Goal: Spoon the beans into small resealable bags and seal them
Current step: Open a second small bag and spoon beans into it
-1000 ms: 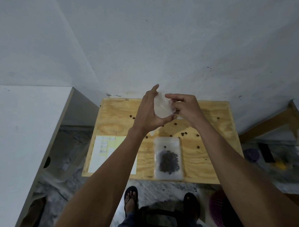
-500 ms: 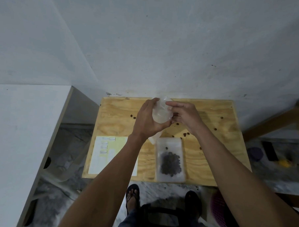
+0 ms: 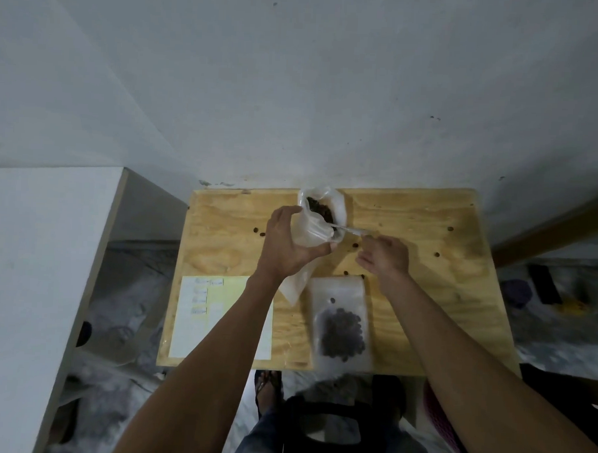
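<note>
My left hand grips a small clear resealable bag upright above the plywood table. Right behind it stands an open plastic bag of dark beans near the table's back edge. My right hand pinches the handle of a clear plastic spoon, whose bowl lies at the small bag's mouth. A filled bag of beans lies flat at the front of the table. An empty bag lies partly hidden under my left wrist.
A pale sheet with labels lies at the table's front left. Loose beans are scattered over the wood. A white wall rises directly behind the table and a white cabinet stands to the left. My feet show below the front edge.
Both hands have moved toward the back of the table. My right hand has left the small bag's mouth and now holds the spoon at it. The bean bag has come into view.
</note>
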`<state>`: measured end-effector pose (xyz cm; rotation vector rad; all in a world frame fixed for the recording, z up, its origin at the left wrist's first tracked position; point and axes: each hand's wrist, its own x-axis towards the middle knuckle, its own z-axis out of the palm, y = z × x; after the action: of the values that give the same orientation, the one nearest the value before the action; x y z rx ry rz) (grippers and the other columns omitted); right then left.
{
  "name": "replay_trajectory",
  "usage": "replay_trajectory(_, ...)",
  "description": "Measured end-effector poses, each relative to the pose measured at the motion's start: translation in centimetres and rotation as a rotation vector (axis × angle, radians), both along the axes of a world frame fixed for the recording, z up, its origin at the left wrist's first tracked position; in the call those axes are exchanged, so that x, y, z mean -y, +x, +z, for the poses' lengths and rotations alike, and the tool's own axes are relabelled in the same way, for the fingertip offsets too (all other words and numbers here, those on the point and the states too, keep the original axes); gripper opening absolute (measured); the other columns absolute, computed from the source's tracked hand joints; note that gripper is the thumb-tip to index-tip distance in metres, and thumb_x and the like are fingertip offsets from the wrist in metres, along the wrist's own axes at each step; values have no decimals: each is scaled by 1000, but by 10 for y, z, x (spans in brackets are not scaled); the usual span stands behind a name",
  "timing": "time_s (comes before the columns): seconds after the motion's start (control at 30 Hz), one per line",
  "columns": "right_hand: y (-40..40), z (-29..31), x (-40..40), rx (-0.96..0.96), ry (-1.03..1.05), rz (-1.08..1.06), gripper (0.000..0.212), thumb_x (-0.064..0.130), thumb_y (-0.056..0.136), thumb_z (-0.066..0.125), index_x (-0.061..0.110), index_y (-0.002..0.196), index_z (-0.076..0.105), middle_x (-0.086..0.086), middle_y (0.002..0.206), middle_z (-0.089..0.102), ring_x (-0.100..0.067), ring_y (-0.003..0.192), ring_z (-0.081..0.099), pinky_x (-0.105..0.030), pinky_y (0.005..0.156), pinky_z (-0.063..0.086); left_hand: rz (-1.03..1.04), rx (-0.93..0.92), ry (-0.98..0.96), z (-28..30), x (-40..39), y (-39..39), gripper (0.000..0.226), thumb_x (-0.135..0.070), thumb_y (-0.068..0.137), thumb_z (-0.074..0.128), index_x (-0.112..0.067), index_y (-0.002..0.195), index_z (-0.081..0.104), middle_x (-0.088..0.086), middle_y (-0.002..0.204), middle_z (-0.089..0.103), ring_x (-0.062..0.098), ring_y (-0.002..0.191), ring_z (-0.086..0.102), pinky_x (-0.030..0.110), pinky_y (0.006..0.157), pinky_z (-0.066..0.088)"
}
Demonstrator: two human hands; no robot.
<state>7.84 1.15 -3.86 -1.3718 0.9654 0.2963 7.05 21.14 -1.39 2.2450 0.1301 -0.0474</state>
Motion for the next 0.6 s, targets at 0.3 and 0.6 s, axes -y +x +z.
replay_trajectory(0.3, 24, 0, -25, 123, 164, -142, 20, -8, 88, 64, 12, 85, 64, -13, 93, 68, -19, 75, 67, -28, 67, 60, -60, -126, -35, -15, 8, 30, 105, -63, 53, 91, -16, 138, 52, 6, 144, 43, 19, 133, 44, 38, 106, 47)
replay_trajectory(0.6, 41, -10, -44, 320, -30, 33, 16, 8, 88, 67, 24, 88, 72, -10, 81, 75, -22, 70, 70, -41, 69, 61, -21, -148, -10, -25, 3, 33, 100, -65, 52, 89, -11, 131, 58, -2, 128, 53, 11, 111, 53, 17, 84, 40)
